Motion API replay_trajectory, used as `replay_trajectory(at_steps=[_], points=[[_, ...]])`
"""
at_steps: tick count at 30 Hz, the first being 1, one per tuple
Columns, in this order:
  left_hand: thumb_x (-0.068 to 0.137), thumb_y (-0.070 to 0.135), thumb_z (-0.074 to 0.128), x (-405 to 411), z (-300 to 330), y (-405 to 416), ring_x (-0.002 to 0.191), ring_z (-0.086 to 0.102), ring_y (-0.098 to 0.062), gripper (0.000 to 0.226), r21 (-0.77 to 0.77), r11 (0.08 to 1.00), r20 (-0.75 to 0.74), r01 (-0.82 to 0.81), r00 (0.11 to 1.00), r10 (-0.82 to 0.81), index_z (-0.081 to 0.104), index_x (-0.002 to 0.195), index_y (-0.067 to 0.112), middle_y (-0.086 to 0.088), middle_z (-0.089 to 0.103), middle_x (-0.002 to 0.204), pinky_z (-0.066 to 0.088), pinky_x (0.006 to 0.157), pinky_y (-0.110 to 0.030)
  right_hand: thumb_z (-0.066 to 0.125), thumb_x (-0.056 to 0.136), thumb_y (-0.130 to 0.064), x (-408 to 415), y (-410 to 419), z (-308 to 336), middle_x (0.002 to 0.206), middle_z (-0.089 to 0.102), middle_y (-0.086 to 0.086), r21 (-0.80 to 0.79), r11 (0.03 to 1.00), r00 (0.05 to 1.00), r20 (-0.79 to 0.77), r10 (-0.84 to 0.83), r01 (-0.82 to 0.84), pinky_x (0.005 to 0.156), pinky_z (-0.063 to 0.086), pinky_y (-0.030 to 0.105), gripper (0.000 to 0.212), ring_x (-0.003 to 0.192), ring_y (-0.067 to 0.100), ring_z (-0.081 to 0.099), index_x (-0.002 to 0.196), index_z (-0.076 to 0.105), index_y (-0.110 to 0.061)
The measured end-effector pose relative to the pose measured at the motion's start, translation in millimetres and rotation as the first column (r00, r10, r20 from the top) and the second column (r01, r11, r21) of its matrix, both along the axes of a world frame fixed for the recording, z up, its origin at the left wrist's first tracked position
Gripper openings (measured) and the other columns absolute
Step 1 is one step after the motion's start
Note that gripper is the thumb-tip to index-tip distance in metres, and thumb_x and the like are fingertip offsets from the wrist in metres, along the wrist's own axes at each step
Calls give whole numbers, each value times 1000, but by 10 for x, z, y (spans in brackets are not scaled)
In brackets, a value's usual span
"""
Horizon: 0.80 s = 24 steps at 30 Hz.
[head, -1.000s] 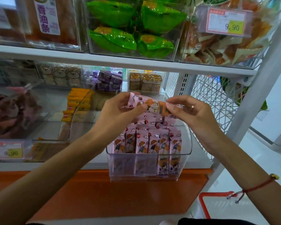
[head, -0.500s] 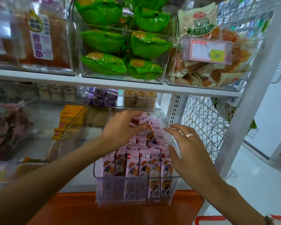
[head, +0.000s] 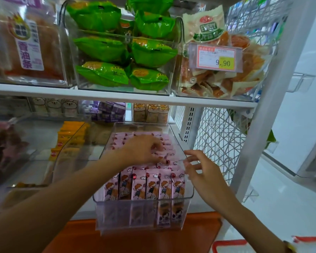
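Observation:
A clear plastic bin [head: 144, 200] stands on the lower shelf, filled with rows of upright pink snack packets [head: 151, 185] printed with a cartoon child. My left hand [head: 140, 149] reaches into the bin's middle, its blurred fingertips down among the tops of the packets. Whether it pinches one there is hidden. My right hand [head: 204, 176] hovers at the bin's right wall with fingers loosely spread and nothing in them. Its fingertips are at the rim.
The shelf above carries clear bins of green packets [head: 117, 48] and orange-white snacks behind a 9.90 price tag [head: 219, 57]. Orange packets [head: 69, 136] lie in the bin to the left. White wire mesh [head: 217, 139] closes the right side. A red basket [head: 226, 245] sits below.
Both hands held one pink packet above the bin. The right hand let go and drew back to the bin's right rim, while the left hand carried the packet down among the others.

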State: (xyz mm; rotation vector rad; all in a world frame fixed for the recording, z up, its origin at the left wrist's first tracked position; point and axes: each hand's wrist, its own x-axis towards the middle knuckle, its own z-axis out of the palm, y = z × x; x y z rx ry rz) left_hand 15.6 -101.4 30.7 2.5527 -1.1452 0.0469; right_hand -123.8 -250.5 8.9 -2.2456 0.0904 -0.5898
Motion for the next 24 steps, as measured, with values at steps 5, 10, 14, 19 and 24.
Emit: replay_trajectory(at_steps=[5,10,14,19,24], points=[[98,38,46,-18,-22,105,116,52,-15,36,17,996,-37,92,995,-91,67,116,16,-2,60,128,36,101,-27,47,97,-27,-7,-16,6,101,54,-17,-7,1000,1000,-25,10,-11,69,49,14,29,85,0,60,126,49,-25],[84,55,58,-142,-14,78,105,48,-6,33,-5,995,134,102,986,-101,69,105,32,11,63,113,39,91,-31,49,96,-28,4,-21,20,99,55,-18,-21,1000,1000,-24,-4,4,63,45,11,29,84,0,61,125,50,-25],[90,41,59,-187,4,40,93,57,-5,24,-38,997,13,68,998,-67,73,95,22,7,69,106,45,91,-28,53,94,-28,14,-38,28,95,55,-23,-40,999,999,-23,-24,23,62,42,10,30,82,-3,59,124,53,-24],[94,35,52,-342,93,111,91,58,-2,17,-529,835,-22,-151,986,165,64,102,25,12,63,104,43,72,-14,56,92,-28,10,7,107,112,55,-9,-160,979,984,149,-102,126,71,36,10,37,93,3,50,128,49,-24],[82,48,57,-692,276,333,84,64,1,16,-901,411,-99,-141,988,121,63,87,34,18,68,83,52,71,-13,47,83,-65,-13,340,294,126,49,-16,-2,998,980,192,59,-60,86,39,14,58,106,-9,47,132,43,-35]])
